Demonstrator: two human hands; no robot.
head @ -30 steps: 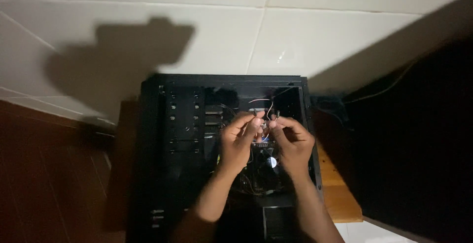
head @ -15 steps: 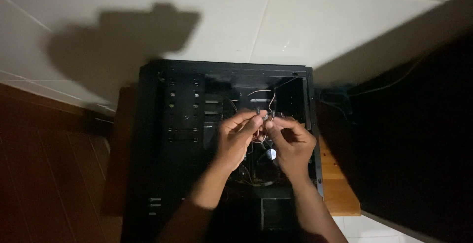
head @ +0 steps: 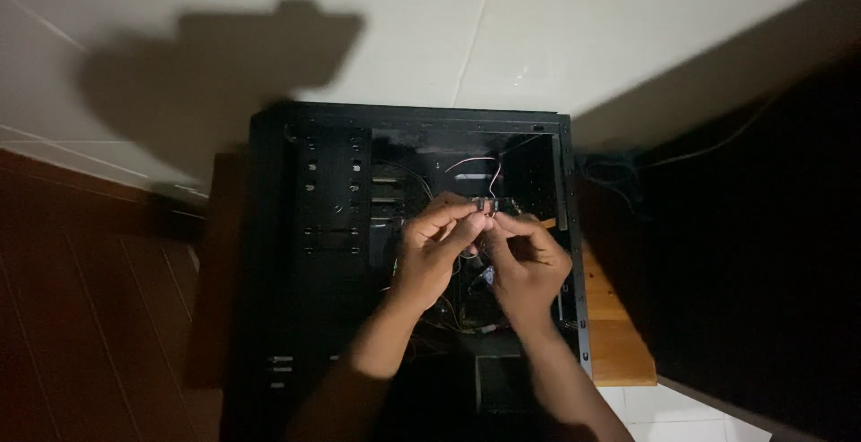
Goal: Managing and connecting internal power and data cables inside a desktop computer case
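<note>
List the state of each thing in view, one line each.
computer case: lying on its side, side panel off, inside exposed.
small cable connectors: pinched between the fingertips of both hands, above the open case.
left hand: closed on the connectors.
right hand: closed on the connectors.
wooden table: under the case.

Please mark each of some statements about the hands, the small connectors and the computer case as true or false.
1. Both hands meet over the open black computer case. True.
2. The left hand and the right hand pinch small cable connectors between their fingertips. True.
3. The case lies on a green carpet. False: it rests on a wooden board over pale floor tiles.
4. The right hand holds a screwdriver. False: only the small connectors and thin wires show.
</note>
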